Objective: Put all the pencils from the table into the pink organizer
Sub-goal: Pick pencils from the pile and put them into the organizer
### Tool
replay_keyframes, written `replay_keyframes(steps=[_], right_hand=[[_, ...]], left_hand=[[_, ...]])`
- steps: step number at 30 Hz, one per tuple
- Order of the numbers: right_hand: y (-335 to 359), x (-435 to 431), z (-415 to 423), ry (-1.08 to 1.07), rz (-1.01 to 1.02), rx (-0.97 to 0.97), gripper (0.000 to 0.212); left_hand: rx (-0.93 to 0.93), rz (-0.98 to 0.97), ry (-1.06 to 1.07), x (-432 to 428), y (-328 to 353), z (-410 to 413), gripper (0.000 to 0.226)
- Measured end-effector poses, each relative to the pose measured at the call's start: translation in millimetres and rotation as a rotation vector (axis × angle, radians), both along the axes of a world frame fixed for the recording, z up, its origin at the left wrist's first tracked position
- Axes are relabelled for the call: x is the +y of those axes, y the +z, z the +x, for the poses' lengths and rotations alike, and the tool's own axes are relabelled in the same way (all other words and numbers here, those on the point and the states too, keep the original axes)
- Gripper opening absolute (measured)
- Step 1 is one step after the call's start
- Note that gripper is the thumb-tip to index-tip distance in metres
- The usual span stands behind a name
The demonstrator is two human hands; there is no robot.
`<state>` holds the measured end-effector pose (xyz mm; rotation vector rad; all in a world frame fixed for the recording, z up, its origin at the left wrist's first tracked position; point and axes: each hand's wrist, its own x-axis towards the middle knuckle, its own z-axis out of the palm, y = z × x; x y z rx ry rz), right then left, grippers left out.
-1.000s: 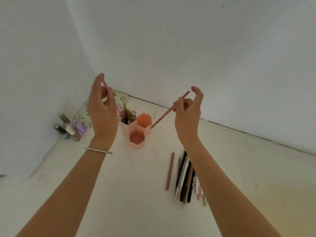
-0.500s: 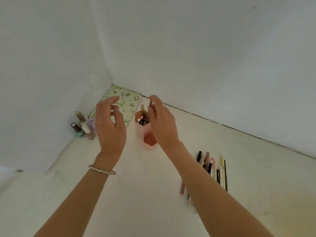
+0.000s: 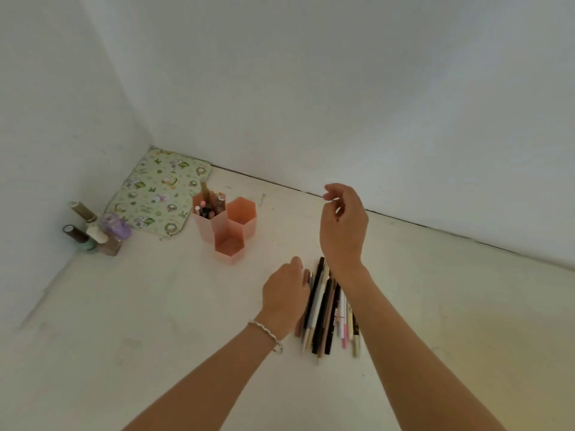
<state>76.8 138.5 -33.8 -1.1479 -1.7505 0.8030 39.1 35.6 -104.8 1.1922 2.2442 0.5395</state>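
The pink organizer (image 3: 241, 217) of three hexagonal cups stands on the white table; its back-left cup holds several pencils (image 3: 209, 204), the other two look empty. A row of several loose pencils (image 3: 325, 309), black, cream, brown and pink, lies on the table in front. My left hand (image 3: 284, 295) rests low at the left side of that row, fingers over the leftmost pencils; whether it grips one is hidden. My right hand (image 3: 342, 223) hovers above the row's far end, fingers loosely curled and apart, holding nothing.
Several nail polish bottles (image 3: 96, 233) cluster at the left wall. A green patterned pouch (image 3: 158, 191) lies flat in the corner behind the organizer. White walls close off the left and back of the table.
Both hands have left the organizer, where they dropped their pencils, and come back toward me. The left hand has gone down onto the loose row; the right hand hangs above it.
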Motion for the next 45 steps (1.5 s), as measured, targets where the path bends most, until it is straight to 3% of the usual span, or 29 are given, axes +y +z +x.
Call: replay_keyframes(steps=[5, 8, 11, 14, 16, 19, 23, 27, 31, 36, 40, 43, 45], right_hand=[[-11, -1, 35, -0.047, -0.076, -0.033, 0.033], [-17, 0, 49, -0.059, -0.137, -0.133, 0.026], [-27, 2, 61, 0.020, -0.251, -0.484, 0.011], [-43, -8, 60, 0.111, -0.299, -0.886, 0.030], [-53, -16, 56, 0.121, -0.300, -1.018, 0.038], [-62, -21, 52, 0.138, -0.350, -1.043, 0.032], [-55, -8, 50, 0.107, -0.397, -0.869, 0.040], [-43, -2, 44, 0.138, -0.339, -0.976, 0.044], [-55, -17, 38, 0.173, -0.405, -1.087, 0.036], [-57, -18, 36, 0.140, -0.474, -0.917, 0.036], [-24, 6, 31, 0.053, -0.452, -0.601, 0.031], [11, 18, 21, -0.005, -0.323, -0.265, 0.013], [31, 21, 12, -0.024, -0.267, -0.026, 0.024]], left_hand=[[0.082, -0.103, -0.018, 12, -9, 13, 0.026], [-0.014, 0.006, 0.082, 15, 0, 1, 0.043], [-0.084, 0.239, 0.221, 16, 16, -21, 0.051], [-0.092, 0.371, 0.255, 18, 27, -32, 0.044], [-0.103, 0.381, 0.252, 19, 30, -33, 0.043], [-0.123, 0.383, 0.242, 16, 30, -29, 0.045], [-0.159, 0.484, 0.270, 8, 36, -32, 0.049], [-0.128, 0.616, 0.321, 4, 55, -50, 0.048], [-0.125, 0.652, 0.281, -1, 64, -54, 0.046], [-0.165, 0.709, 0.261, -7, 67, -60, 0.045], [-0.134, 0.914, 0.371, -13, 89, -79, 0.046], [-0.053, 1.136, 0.562, -17, 118, -112, 0.046], [0.017, 1.266, 0.677, -20, 134, -141, 0.046]])
